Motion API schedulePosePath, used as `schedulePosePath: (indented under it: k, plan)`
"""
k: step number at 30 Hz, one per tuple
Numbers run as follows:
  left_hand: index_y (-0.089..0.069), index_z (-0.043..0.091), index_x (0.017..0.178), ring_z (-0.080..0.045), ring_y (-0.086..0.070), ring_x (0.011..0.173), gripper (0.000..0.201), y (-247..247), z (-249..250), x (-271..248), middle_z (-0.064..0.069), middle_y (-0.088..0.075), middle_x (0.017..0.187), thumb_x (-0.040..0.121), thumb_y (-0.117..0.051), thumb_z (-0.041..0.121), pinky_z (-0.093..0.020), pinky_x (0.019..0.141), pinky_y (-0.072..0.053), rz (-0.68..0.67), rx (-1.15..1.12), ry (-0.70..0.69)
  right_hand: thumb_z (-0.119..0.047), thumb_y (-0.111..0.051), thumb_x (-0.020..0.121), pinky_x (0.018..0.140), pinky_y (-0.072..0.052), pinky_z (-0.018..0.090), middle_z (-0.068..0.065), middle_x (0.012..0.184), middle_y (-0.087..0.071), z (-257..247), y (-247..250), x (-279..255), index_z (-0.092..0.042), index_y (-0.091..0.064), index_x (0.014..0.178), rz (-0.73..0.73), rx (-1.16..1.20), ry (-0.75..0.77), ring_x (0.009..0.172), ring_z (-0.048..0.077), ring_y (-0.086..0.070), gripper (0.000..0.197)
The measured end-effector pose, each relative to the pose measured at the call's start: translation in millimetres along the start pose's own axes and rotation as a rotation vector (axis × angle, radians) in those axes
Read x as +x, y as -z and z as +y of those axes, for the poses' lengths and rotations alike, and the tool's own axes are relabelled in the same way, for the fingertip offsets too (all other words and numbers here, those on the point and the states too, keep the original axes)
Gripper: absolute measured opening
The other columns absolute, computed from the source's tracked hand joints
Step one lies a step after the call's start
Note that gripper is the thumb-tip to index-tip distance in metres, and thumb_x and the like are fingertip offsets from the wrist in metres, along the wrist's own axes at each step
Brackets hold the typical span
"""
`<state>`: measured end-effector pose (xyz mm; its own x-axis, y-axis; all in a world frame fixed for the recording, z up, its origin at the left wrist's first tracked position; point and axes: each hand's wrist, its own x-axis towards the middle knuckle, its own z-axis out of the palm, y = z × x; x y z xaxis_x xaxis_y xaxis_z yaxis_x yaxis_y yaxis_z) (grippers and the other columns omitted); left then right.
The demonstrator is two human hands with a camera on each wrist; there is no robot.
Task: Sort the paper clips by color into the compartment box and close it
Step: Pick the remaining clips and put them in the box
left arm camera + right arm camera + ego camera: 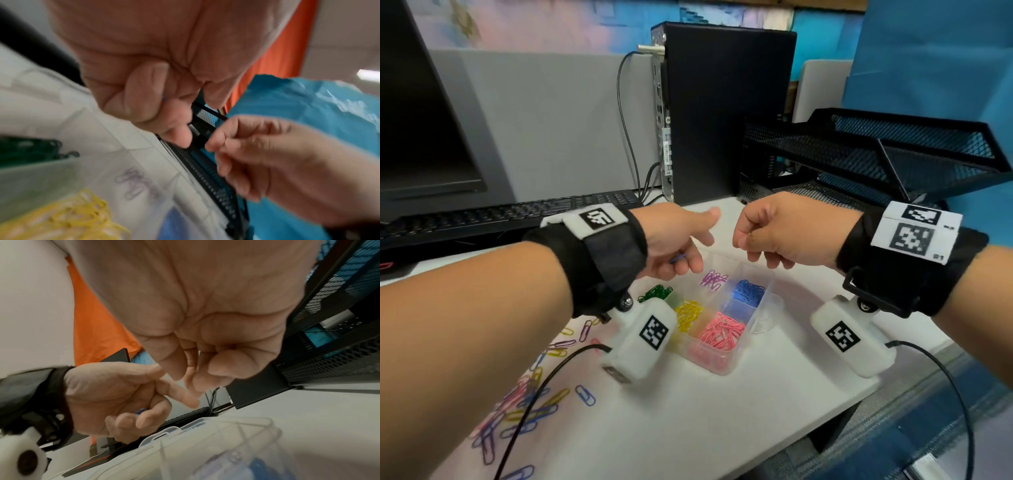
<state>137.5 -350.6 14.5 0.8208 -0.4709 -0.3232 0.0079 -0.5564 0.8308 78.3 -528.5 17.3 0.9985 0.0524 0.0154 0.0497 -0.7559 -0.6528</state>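
Left hand pinching blue clip; right hand curled, contents unclear, above compartment box.

Black wrist straps (tagged white)

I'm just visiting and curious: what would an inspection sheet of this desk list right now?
Surface: white desk.
Job's things: clear compartment box, open, holding green, purple, blue, yellow and pink clips; loose clips lie unsorted at left.
Clutter: nothing seen.
Grips: left hand pinches a blue clip; right hand curled, contents unclear.
Cables: black wrist-camera cables cross the desk.
Surroundings: keyboard, computer tower, mesh tray.
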Motion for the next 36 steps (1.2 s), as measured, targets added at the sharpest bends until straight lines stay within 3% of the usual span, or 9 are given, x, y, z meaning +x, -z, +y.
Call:
schedulePosePath:
  k: [4,11,15,19,26,28,31,34,36]
  plan:
    - [-0.058,0.004,0.112,-0.021,-0.053,0.052,0.067,10,-4,0,-0.017,-0.062,0.071,0.093,-0.036,0.064,-0.021,0.041,-0.037,-0.086,-0.200,0.046,-0.008,-0.059,0.087,0.047,-0.043,0.025,0.000,0.068,-0.068,13,4,-4,-0.015,-0.069,0.081,0.010,0.025,-0.041,0.056,0.017,-0.057,0.013]
    - [-0.057,0.001,0.113,-0.028,-0.061,0.064,0.069,6,-1,-3,-0.022,-0.062,0.081,0.093,-0.036,0.064,-0.027,0.051,-0.052,-0.118,-0.263,0.047,-0.009,-0.059,0.087,0.048,-0.043,0.026,0.000,0.068,-0.068,15,7,-3,-0.014,-0.069,0.084,0.015,0.053,-0.046,0.055,0.016,-0.057,0.012]
    - [-0.057,-0.001,0.118,-0.036,-0.065,0.085,0.071,-9,6,0,-0.024,-0.061,0.097,0.092,-0.040,0.063,-0.040,0.081,-0.058,-0.120,-0.312,-0.009,-0.009,-0.059,0.088,0.048,-0.043,0.026,0.001,0.068,-0.068,14,9,-6,-0.013,-0.069,0.084,0.026,0.061,-0.050,0.056,0.016,-0.056,0.011]
    - [-0.060,0.009,0.121,-0.034,-0.058,0.116,0.070,-14,16,-2,-0.014,-0.060,0.121,0.090,-0.037,0.067,-0.045,0.104,-0.044,-0.167,-0.247,-0.065,-0.009,-0.059,0.087,0.048,-0.044,0.027,0.001,0.069,-0.068,18,13,-10,-0.014,-0.069,0.084,0.026,0.032,-0.067,0.056,0.017,-0.057,0.011]
    - [-0.062,0.000,0.115,-0.033,-0.066,0.093,0.060,47,-13,-47,-0.018,-0.065,0.106,0.081,-0.061,0.049,-0.045,0.092,-0.052,-0.015,-0.111,-0.095,-0.005,-0.060,0.085,0.048,-0.043,0.028,0.004,0.068,-0.069,17,8,-22,-0.014,-0.071,0.082,0.005,0.047,-0.011,0.054,0.015,-0.057,0.015]
    - [-0.064,0.001,0.112,-0.031,-0.066,0.088,0.047,68,-32,-66,-0.020,-0.067,0.106,0.082,-0.071,0.036,-0.043,0.087,-0.054,0.062,-0.012,-0.073,-0.004,-0.061,0.085,0.049,-0.043,0.029,0.006,0.069,-0.070,4,1,-23,-0.015,-0.071,0.081,-0.030,0.042,0.029,0.053,0.015,-0.057,0.016]
    - [-0.069,0.011,0.105,-0.025,-0.070,0.088,0.027,93,-65,-93,-0.014,-0.071,0.104,0.083,-0.074,0.026,-0.041,0.083,-0.058,0.150,0.246,-0.011,-0.010,-0.062,0.085,0.051,-0.048,0.033,0.005,0.073,-0.071,-25,-15,-26,-0.021,-0.072,0.083,-0.116,0.016,0.108,0.055,0.016,-0.059,0.015]
    - [-0.067,0.027,0.108,-0.015,-0.070,0.080,0.025,105,-94,-117,0.001,-0.070,0.099,0.085,-0.070,0.032,-0.031,0.077,-0.059,0.142,0.560,0.092,-0.025,-0.062,0.081,0.055,-0.056,0.036,0.000,0.074,-0.071,-59,-37,-36,-0.028,-0.070,0.086,-0.222,-0.023,0.196,0.058,0.018,-0.065,0.010]
    - [-0.063,0.035,0.113,-0.014,-0.068,0.076,0.031,105,-106,-128,0.010,-0.067,0.101,0.083,-0.070,0.040,-0.027,0.075,-0.057,0.114,0.749,0.157,-0.030,-0.061,0.081,0.057,-0.058,0.043,-0.001,0.072,-0.069,-82,-55,-44,-0.029,-0.068,0.087,-0.308,-0.057,0.221,0.062,0.027,-0.067,0.009]
